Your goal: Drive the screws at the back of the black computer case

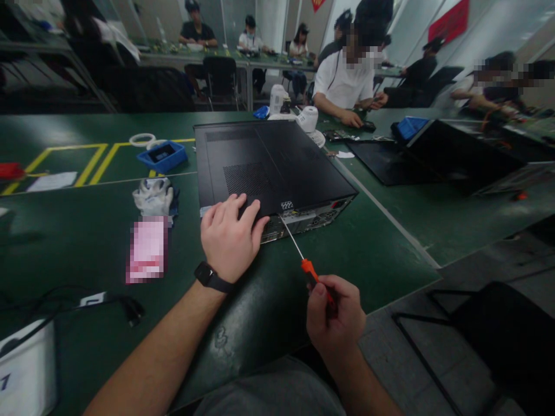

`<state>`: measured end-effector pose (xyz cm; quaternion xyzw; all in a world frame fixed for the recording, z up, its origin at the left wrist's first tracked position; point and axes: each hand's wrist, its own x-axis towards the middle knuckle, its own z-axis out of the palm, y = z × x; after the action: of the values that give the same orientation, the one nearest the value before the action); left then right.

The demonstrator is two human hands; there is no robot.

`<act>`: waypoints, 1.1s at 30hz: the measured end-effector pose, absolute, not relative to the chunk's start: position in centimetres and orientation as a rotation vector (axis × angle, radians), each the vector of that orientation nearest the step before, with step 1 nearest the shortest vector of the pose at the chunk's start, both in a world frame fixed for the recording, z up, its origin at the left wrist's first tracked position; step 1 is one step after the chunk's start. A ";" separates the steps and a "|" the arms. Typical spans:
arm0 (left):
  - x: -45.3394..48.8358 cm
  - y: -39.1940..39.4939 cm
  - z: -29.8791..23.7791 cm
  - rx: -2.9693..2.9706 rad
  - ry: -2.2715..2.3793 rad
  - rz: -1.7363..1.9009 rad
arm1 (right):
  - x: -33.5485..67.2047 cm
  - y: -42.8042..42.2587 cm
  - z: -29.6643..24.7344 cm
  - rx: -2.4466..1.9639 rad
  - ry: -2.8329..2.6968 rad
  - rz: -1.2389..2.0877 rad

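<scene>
A black computer case [277, 156] lies flat on the green table, its metal rear panel facing me. My left hand [229, 234] rests on the near left corner of the case's top cover, fingers spread and flat. My right hand [336, 312] is closed around the handle of a screwdriver [309, 270], which is orange and black. Its thin shaft points up and left, with the tip at the upper rear edge of the case, near a small checkered label [287, 205]. Whether the tip sits in a screw is too small to tell.
Left of the case are grey-white gloves [154, 196], a blue tray [162, 156] and black cables [117, 300]. White devices [307, 118] stand behind it. At right are another opened case [468, 156] and a black chair [498, 341]. A co-worker [344, 75] sits across the table.
</scene>
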<state>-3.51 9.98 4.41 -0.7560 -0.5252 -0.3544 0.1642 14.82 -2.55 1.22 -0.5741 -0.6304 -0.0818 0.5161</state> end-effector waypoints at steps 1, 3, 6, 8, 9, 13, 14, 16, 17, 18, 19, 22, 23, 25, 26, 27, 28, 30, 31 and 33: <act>-3.5 10.0 4.4 -2.156 -1.497 -1.009 | 14.9 -2.7 1.1 -1.411 -1.496 -0.186; -3.5 10.0 4.5 -2.155 -1.499 -1.008 | 14.9 -2.7 1.0 -1.440 -1.481 -0.171; -3.4 9.9 4.5 -2.158 -1.507 -1.005 | 14.9 -2.5 1.5 -1.374 -1.515 -0.189; -3.4 9.9 4.6 -2.165 -1.516 -1.007 | 14.7 -2.2 2.0 -1.292 -1.554 -0.181; -3.4 9.9 4.6 -2.170 -1.520 -1.010 | 14.7 -2.2 2.1 -1.262 -1.566 -0.178; -3.4 9.9 4.5 -2.192 -1.532 -1.027 | 14.6 -2.6 1.7 -1.319 -1.527 -0.229; -3.5 9.9 4.5 -2.194 -1.532 -1.032 | 14.7 -2.8 1.4 -1.362 -1.504 -0.226; -3.5 9.9 4.5 -2.194 -1.532 -1.039 | 14.8 -3.1 1.0 -1.426 -1.464 -0.193; -3.4 9.9 4.5 -2.192 -1.533 -1.039 | 14.9 -3.1 0.9 -1.438 -1.458 -0.175; -3.4 9.9 4.5 -2.190 -1.532 -1.036 | 14.9 -3.1 0.9 -1.432 -1.462 -0.166; -3.4 9.9 4.5 -2.186 -1.532 -1.029 | 14.9 -3.0 0.9 -1.415 -1.473 -0.163; -3.4 9.8 4.6 -2.177 -1.528 -1.004 | 14.9 -2.6 1.2 -1.315 -1.518 -0.181; -3.4 9.8 4.6 -2.174 -1.525 -1.000 | 14.8 -2.5 1.3 -1.286 -1.523 -0.194; -3.4 9.8 4.6 -2.170 -1.523 -1.000 | 14.8 -2.5 1.2 -1.289 -1.526 -0.211; -3.4 9.8 4.6 -2.169 -1.523 -1.005 | 14.8 -2.6 1.1 -1.316 -1.523 -0.207; -3.4 9.8 4.6 -2.170 -1.524 -1.010 | 14.8 -2.7 0.9 -1.355 -1.512 -0.192; -3.4 9.8 4.6 -2.173 -1.527 -1.018 | 14.8 -2.9 0.7 -1.390 -1.496 -0.167; -3.4 9.8 4.5 -2.185 -1.537 -1.031 | 14.8 -3.0 0.5 -1.429 -1.464 -0.110; -3.4 9.8 4.6 -2.191 -1.542 -1.035 | 14.8 -3.0 0.5 -1.421 -1.454 -0.103; -3.4 9.8 4.6 -2.193 -1.547 -1.034 | 14.8 -2.8 0.6 -1.367 -1.459 -0.126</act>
<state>-3.38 9.77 4.59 -0.7559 -0.5330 -0.3564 0.1323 14.80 -2.82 0.64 -0.5746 -0.6136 -0.0529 0.5389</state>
